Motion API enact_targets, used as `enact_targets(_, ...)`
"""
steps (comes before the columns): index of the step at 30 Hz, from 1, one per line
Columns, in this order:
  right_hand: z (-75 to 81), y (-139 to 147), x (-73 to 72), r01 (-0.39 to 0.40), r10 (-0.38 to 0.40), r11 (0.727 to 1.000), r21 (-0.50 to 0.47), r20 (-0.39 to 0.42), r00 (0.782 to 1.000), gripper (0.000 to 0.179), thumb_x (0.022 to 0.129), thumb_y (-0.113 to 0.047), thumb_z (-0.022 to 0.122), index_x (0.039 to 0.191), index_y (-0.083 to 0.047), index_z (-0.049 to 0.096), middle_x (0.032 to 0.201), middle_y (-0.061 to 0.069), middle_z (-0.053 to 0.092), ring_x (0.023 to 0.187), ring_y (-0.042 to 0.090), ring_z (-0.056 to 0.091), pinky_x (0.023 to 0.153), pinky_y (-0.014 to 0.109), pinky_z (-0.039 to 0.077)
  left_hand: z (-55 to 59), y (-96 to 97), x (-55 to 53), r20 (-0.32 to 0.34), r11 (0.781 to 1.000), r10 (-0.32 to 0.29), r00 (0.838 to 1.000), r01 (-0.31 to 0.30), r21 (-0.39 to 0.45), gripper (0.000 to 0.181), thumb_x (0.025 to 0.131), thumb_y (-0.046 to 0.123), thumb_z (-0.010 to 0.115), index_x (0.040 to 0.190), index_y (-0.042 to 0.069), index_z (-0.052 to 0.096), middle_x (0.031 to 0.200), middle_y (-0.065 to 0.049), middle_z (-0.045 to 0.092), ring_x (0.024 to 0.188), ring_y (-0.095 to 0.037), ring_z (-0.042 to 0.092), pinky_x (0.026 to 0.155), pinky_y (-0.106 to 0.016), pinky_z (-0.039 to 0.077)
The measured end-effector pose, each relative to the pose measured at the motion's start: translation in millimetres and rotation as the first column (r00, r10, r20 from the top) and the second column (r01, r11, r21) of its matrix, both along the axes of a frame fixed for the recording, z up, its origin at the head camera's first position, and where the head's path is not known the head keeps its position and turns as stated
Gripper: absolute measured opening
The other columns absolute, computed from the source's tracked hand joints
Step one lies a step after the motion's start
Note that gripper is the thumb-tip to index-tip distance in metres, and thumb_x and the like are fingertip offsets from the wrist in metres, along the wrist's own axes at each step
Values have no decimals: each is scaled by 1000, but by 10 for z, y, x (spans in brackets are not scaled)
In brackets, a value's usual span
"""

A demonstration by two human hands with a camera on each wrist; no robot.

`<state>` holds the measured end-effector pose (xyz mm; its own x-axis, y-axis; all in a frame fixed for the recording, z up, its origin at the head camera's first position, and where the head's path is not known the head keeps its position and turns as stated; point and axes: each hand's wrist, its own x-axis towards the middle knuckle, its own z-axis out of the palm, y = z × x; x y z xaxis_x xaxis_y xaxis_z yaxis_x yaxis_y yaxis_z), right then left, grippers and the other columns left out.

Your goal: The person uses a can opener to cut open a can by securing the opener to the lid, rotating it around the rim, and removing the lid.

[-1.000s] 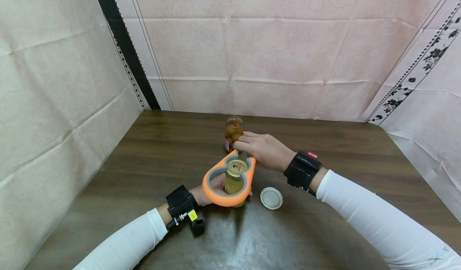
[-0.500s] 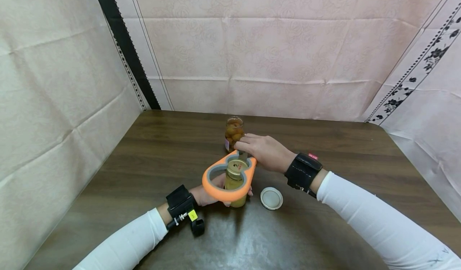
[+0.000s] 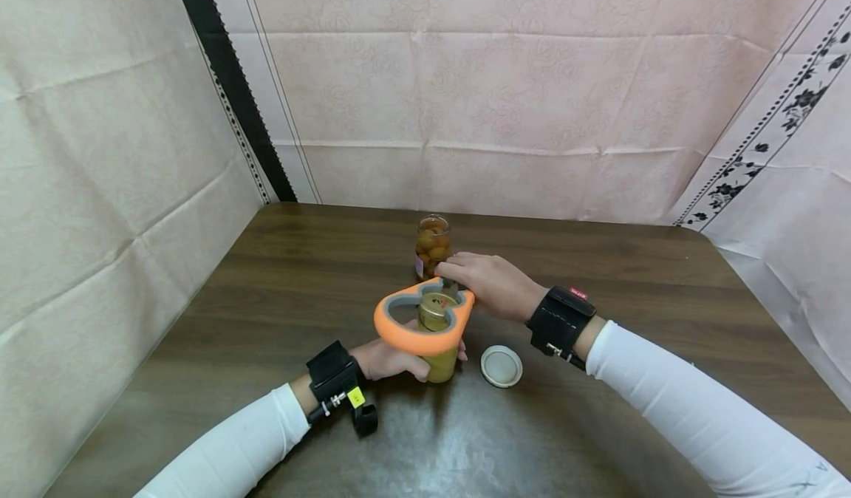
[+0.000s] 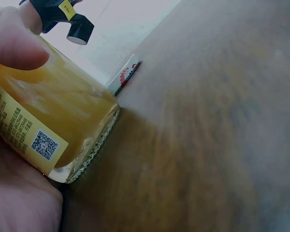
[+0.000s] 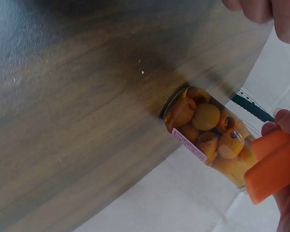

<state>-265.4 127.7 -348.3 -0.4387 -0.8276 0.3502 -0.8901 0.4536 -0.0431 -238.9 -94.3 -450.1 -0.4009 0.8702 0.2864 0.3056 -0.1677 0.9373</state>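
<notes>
My left hand (image 3: 388, 360) grips a glass jar (image 3: 441, 369) of yellow contents by its lower part. In the left wrist view, a thumb lies along the jar (image 4: 62, 111), whose yellow label (image 4: 19, 123) carries a QR code. A gold lid (image 3: 436, 303) still caps it. Around that lid sits an orange jar opener (image 3: 417, 343) with a grey inner lining. My right hand (image 3: 493, 282) holds the opener's far, narrow end. In the right wrist view, fingers are curled at the orange handles (image 5: 275, 169); part of the grip is cut off by the frame.
Behind the opener stands a second, lidless jar (image 3: 432, 245) of round brownish fruit, close to my right fingertips. A loose lid (image 3: 501, 366) lies underside up on the wooden table (image 3: 319, 276), right of the held jar. Pale cloth (image 3: 479, 114) hangs behind the table.
The opener's wide near end has risen, uncovering more of my left thumb and the jar's lower part. My right hand has shifted slightly toward me and to the right.
</notes>
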Motion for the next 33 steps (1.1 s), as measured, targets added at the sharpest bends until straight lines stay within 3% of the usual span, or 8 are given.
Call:
enact_targets(5, -18, 5, 7, 11, -10, 1000, -17, 46, 999, 32, 89, -15, 79, 119, -15, 66, 115, 2, 70, 108, 16, 67, 83, 36, 59, 10, -2, 12, 2, 999, 27, 1000, -27, -23, 58, 68, 4, 58, 125, -3, 54, 121, -28, 60, 119, -38, 59, 108, -35, 45)
enact_targets(12, -16, 9, 13, 29, -24, 999, -44, 115, 993, 25, 91, -18, 77, 113, -16, 65, 101, -2, 66, 89, 10, 60, 75, 32, 54, 40, 5, 50, 114, 998, 53, 992, -47, -49, 61, 64, 2, 56, 126, -5, 54, 123, -32, 59, 118, -37, 60, 103, -32, 47)
enact_targets(21, -26, 27, 27, 81, -76, 996, -25, 170, 983, 28, 89, -7, 76, 114, -16, 65, 101, 0, 68, 87, 12, 62, 76, 32, 55, 60, 21, 60, 100, 994, 86, 991, -78, -76, 64, 62, 1, 58, 126, -5, 54, 124, -31, 61, 116, -33, 62, 100, -30, 46)
enact_targets(29, -17, 88, 79, 111, -107, 994, -10, 191, 976, 36, 85, 0, 75, 116, -15, 65, 105, 1, 70, 92, 15, 66, 79, 36, 56, 46, 25, 54, 107, 997, 64, 992, -58, -59, 61, 63, 6, 59, 123, -6, 53, 122, -34, 59, 111, -25, 61, 102, -33, 46)
enact_targets(33, -14, 135, 93, 125, -120, 992, -18, 184, 976, 37, 85, 1, 74, 116, -16, 65, 103, 0, 70, 93, 15, 66, 80, 37, 57, 41, 25, 49, 111, 997, 65, 992, -60, -53, 62, 63, 7, 59, 124, -6, 52, 122, -34, 58, 113, -28, 61, 102, -34, 46)
